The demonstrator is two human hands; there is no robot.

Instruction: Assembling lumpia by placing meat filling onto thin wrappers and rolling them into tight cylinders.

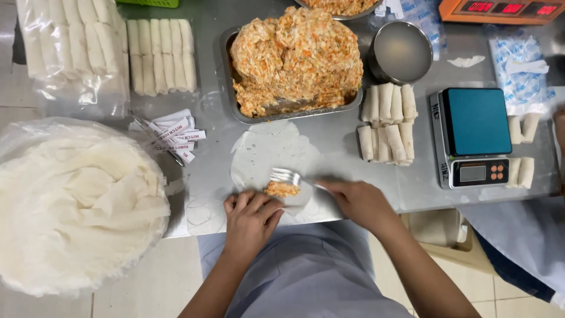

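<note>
Filling step | orange-flecked shredded filling portion [282,189] is set by silver metal fork [286,176], gripped in right hand [360,203], onto thin round translucent wrapper [272,158] on steel worktop [335,144] | left hand [250,221], fingers curled, pins wrapper's near edge | rolling judged next, needing fork lifted clear.

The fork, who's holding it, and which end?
The right hand holds the fork by its handle end, tines over the filling. The left hand holds nothing, resting on the wrapper.

Head view, straight down, close overhead.
</note>
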